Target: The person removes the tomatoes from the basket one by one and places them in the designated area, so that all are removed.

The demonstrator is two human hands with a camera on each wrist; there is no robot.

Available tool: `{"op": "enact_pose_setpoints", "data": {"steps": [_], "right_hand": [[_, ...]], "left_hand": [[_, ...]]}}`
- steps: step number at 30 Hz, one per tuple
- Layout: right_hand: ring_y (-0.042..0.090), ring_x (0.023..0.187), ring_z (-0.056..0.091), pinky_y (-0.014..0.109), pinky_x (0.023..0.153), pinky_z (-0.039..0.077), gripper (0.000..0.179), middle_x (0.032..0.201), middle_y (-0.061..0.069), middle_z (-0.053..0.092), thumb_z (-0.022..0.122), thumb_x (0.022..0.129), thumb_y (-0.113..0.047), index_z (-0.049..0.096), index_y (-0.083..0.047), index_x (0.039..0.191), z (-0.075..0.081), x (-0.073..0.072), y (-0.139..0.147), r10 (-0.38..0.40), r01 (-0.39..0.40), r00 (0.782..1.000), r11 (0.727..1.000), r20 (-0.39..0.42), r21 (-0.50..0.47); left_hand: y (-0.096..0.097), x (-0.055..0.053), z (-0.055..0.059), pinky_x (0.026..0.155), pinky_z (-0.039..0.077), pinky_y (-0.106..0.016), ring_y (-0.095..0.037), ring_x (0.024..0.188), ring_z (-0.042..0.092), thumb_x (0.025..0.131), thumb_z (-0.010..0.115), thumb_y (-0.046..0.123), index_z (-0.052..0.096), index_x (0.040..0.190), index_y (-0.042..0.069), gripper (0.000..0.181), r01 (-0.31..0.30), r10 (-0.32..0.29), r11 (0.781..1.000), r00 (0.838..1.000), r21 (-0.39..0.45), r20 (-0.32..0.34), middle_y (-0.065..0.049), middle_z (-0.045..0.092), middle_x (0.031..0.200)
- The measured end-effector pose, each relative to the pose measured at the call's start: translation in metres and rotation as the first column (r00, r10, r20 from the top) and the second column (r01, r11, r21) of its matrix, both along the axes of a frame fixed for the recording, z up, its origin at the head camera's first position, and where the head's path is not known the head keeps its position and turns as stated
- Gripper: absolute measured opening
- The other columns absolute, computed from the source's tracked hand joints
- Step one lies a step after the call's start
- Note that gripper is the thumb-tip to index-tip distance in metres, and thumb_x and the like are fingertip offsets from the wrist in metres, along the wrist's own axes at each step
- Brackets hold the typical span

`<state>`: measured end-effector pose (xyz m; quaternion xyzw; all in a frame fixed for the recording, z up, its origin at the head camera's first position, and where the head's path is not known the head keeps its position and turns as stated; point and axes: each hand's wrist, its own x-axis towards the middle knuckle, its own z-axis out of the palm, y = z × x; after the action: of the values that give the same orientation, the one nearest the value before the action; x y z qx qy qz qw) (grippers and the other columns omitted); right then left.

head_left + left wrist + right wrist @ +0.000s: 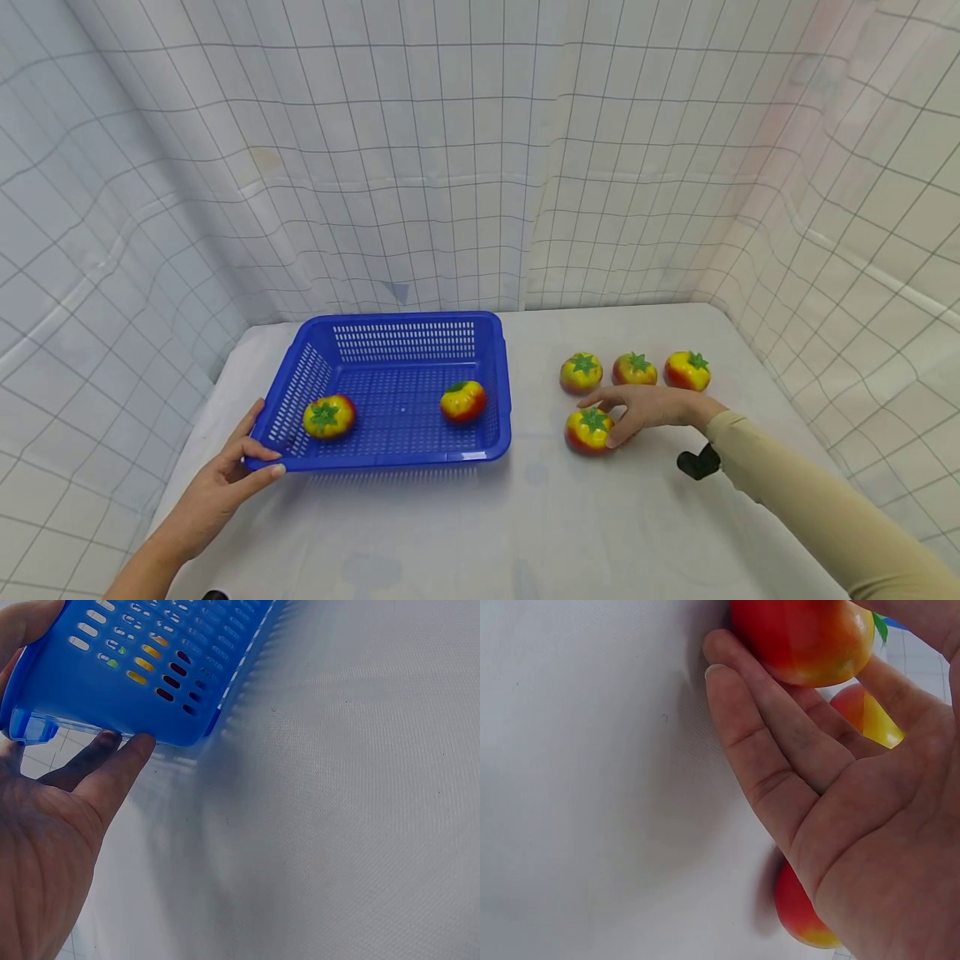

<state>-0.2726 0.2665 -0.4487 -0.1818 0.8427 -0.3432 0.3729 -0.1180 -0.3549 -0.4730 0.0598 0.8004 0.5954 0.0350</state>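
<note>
My left hand [213,487] grips the near left corner of a blue plastic basket [378,460], thumb over the rim; the left wrist view shows its fingers [124,765] against the slotted basket wall [112,697]. Inside the basket lie two red-and-yellow tomatoes with green tops, one at left [329,417] and one at right [463,402]. Right of the basket, my right hand [637,410] holds another tomato [587,432] on the table, thumb on its near side and fingers around its far side. In the right wrist view this tomato [802,637] sits between thumb and fingers.
Behind my right hand, three more tomatoes stand in a row: left [581,373], middle [634,369] and right [687,371]. A small black object [698,462] shows beside the right wrist. Checked white curtains [450,167] enclose the white table [450,533] at the back and sides.
</note>
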Motion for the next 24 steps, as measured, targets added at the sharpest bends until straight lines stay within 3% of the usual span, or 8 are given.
{"op": "enact_pose_setpoints", "data": {"steps": [7,13,19,24], "right_hand": [[0.024,0.127,0.051,0.042,0.101,0.049,0.067,0.144,0.008,0.049,0.083,0.084,-0.033,0.054,-0.033,0.144,0.003,0.0,0.005,0.013,-0.013,1.0,1.0,0.019,-0.011],[0.021,0.115,0.061,0.039,0.099,0.051,0.068,0.14,0.007,0.054,0.079,0.089,-0.03,0.049,-0.023,0.15,0.011,0.001,0.013,0.037,-0.036,0.999,0.998,0.021,-0.047],[0.025,0.119,0.061,0.041,0.099,0.051,0.068,0.14,0.01,0.057,0.075,0.093,-0.026,0.046,-0.015,0.153,0.024,0.001,0.021,0.024,-0.021,0.999,0.997,0.035,-0.074],[0.033,0.131,0.051,0.043,0.101,0.049,0.069,0.143,0.014,0.055,0.075,0.092,-0.024,0.045,-0.013,0.153,0.033,0.001,0.024,0.014,-0.011,0.999,0.997,0.039,-0.082]], "left_hand": [[0.0,0.0,0.001,0.092,0.045,-0.01,-0.062,0.145,-0.002,0.104,0.059,0.008,0.051,0.113,-0.005,0.018,0.004,-0.004,1.0,1.0,-0.008,0.001,0.013,-0.01,0.17],[0.001,0.001,0.002,0.092,0.045,-0.01,-0.061,0.145,-0.004,0.104,0.059,0.007,0.05,0.113,-0.006,0.018,0.003,-0.003,1.0,1.0,-0.001,-0.002,0.013,-0.011,0.171],[0.0,0.0,0.001,0.092,0.045,-0.01,-0.06,0.146,-0.003,0.104,0.059,0.007,0.049,0.113,-0.006,0.019,0.001,-0.001,1.0,1.0,-0.002,-0.004,0.011,-0.011,0.171],[0.0,0.0,0.0,0.092,0.045,-0.009,-0.061,0.146,-0.002,0.104,0.06,0.009,0.05,0.113,-0.005,0.02,-0.004,0.004,1.0,1.0,-0.008,0.001,0.013,-0.011,0.17]]}}
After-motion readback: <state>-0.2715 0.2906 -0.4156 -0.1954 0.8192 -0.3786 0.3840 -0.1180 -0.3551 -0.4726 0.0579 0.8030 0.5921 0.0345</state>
